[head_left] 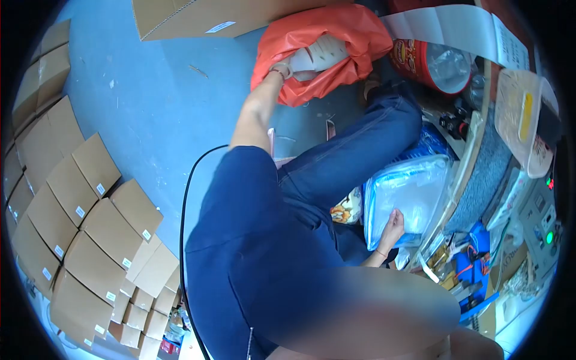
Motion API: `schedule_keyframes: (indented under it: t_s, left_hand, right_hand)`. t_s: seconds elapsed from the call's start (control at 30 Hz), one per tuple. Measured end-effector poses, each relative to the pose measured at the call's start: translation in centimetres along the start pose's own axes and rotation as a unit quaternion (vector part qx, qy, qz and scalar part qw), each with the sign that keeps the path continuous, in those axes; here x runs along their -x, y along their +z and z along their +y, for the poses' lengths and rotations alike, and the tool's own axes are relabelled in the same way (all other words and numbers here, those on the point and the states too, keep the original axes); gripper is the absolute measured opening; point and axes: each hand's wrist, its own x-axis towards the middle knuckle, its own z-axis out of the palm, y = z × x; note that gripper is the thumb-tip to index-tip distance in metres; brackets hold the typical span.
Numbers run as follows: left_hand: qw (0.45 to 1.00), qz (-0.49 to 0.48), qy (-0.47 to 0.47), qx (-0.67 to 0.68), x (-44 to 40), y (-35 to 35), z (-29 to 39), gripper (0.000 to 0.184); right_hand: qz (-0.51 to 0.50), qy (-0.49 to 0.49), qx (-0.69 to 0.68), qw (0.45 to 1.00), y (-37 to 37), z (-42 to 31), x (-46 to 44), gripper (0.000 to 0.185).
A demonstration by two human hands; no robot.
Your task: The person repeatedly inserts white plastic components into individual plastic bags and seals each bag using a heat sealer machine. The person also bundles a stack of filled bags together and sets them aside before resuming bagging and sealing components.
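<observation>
My left hand (282, 68) reaches into an orange-red plastic bag (282, 36) on the floor. It touches a white item with small brown marks (327, 53) inside the bag, and its fingers are mostly hidden. On the right, my right hand (393, 231) rests over a stack of clear plastic sheets or bags (405, 195) in blue-edged wrapping. Its fingers are loosely extended, and nothing shows in them.
Closed cardboard boxes (96, 222) are stacked at left. A large carton (192, 18) stands at top. At right are a red container (429, 66), a bench edge (474, 156), a lidded plastic box (522, 120), blue trays (474, 270) and a machine with a green light (540, 222).
</observation>
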Motion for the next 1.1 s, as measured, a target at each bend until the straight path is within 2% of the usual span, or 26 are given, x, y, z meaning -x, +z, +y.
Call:
schedule_keyframes:
  t_s: [0.03, 0.07, 0.1, 0.13, 0.2, 0.3, 0.37, 0.43, 0.5, 0.53, 0.6, 0.63, 0.67, 0.7, 0.73, 0.77, 0.8, 0.87, 0.9, 0.93, 1.0, 1.03, 1.07, 1.1]
  left_hand:
    - [1.0, 0.0, 0.004, 0.001, 1.0, -1.0, 0.6, 0.045]
    - [0.927, -0.055, -0.163, 0.332, 2.3, -3.7, 2.5, 0.039]
    - [0.719, -0.107, -0.306, 0.614, 4.0, -6.5, 4.4, 0.034]
    - [0.7, -0.144, -0.276, 0.643, 6.4, -9.0, 5.4, 0.035]
    - [0.622, -0.258, -0.207, 0.709, 11.7, -14.4, 8.7, 0.037]
    - [0.557, -0.318, -0.133, 0.755, 17.0, -19.0, 14.0, 0.041]
    - [0.516, -0.366, -0.037, 0.773, 20.0, -21.9, 19.0, 0.045]
    - [0.477, -0.438, 0.053, 0.76, 22.1, -23.6, 23.3, 0.042]
    - [0.443, -0.483, 0.167, 0.737, 25.3, -26.2, 28.0, 0.038]
    - [0.452, -0.491, 0.214, 0.713, 26.5, -26.3, 29.4, 0.041]
    - [0.462, -0.515, 0.259, 0.674, 28.6, -27.8, 31.2, 0.043]
    - [0.471, -0.519, 0.299, 0.648, 29.4, -28.7, 32.0, 0.046]
    - [0.663, -0.465, 0.341, 0.477, 29.8, -29.7, 32.2, 0.059]
    - [0.514, -0.508, 0.417, 0.551, 28.6, -28.5, 30.2, 0.084]
    - [0.43, -0.601, 0.305, 0.6, 29.7, -29.9, 30.1, 0.093]
    - [0.338, -0.677, 0.177, 0.629, 30.7, -31.2, 30.2, 0.102]
    - [0.393, -0.686, 0.165, 0.59, 30.2, -30.8, 29.1, 0.102]
    - [0.513, -0.653, 0.169, 0.531, 30.5, -30.4, 28.9, 0.089]
    - [0.535, -0.637, 0.093, 0.547, 30.4, -30.3, 29.1, 0.07]
    - [0.534, -0.644, 0.092, 0.54, 31.2, -30.4, 30.0, 0.07]
    - [0.634, -0.591, 0.098, 0.488, 33.4, -30.3, 31.5, 0.058]
    - [0.633, -0.58, 0.056, 0.51, 33.5, -29.5, 31.8, 0.058]
    - [0.633, -0.587, 0.06, 0.501, 33.6, -28.6, 32.1, 0.058]
    - [0.654, -0.547, 0.071, 0.518, 33.6, -28.0, 32.2, 0.058]
  right_hand:
    - [0.003, 0.001, -0.002, 1.0, -0.6, -1.0, 0.8, 0.034]
    - [0.056, -0.014, 0.008, 0.998, -1.3, -2.9, 1.6, 0.033]
    - [0.11, -0.028, 0.018, 0.993, -2.0, -4.9, 2.5, 0.032]
    - [0.146, -0.049, -0.016, 0.988, -2.6, -6.6, 3.5, 0.03]
    - [0.161, -0.057, -0.147, 0.974, -3.0, -9.9, 5.5, 0.031]
    - [-0.009, -0.073, -0.335, 0.939, -1.4, -13.5, 8.1, 0.053]
    - [-0.109, -0.117, -0.505, 0.848, 0.5, -15.4, 8.4, 0.074]
    - [-0.108, -0.175, -0.586, 0.783, -0.5, -18.2, 8.0, 0.083]
    - [-0.051, -0.251, -0.653, 0.712, -3.4, -20.9, 8.5, 0.083]
    - [-0.018, -0.237, -0.672, 0.701, -5.1, -21.7, 9.3, 0.066]
    - [0.109, -0.241, -0.662, 0.701, -7.0, -20.9, 9.9, 0.04]
    - [0.148, -0.299, -0.632, 0.699, -8.1, -20.0, 10.6, 0.035]
    - [0.248, -0.469, -0.48, 0.699, -9.8, -19.3, 10.1, 0.034]
    - [0.33, -0.606, -0.293, 0.662, -11.6, -18.0, 9.4, 0.033]
    - [0.329, -0.633, -0.14, 0.687, -12.9, -16.0, 10.2, 0.03]
    - [0.337, -0.666, -0.044, 0.664, -13.8, -15.1, 10.5, 0.027]
    - [0.338, -0.689, 0.05, 0.639, -14.2, -14.1, 10.9, 0.025]
    - [0.319, -0.707, 0.088, 0.625, -14.2, -11.7, 10.1, 0.024]
    - [0.323, -0.718, 0.104, 0.607, -14.4, -11.0, 9.5, 0.023]
    - [0.318, -0.703, 0.117, 0.625, -14.4, -10.2, 9.2, 0.027]
    - [0.346, -0.654, 0.117, 0.663, -13.3, -8.8, 8.5, 0.034]
    - [0.354, -0.625, 0.119, 0.685, -12.8, -8.2, 8.3, 0.042]
    - [0.361, -0.616, 0.121, 0.689, -12.3, -7.6, 8.2, 0.042]
    - [0.384, -0.543, 0.129, 0.735, -11.6, -7.2, 8.4, 0.045]
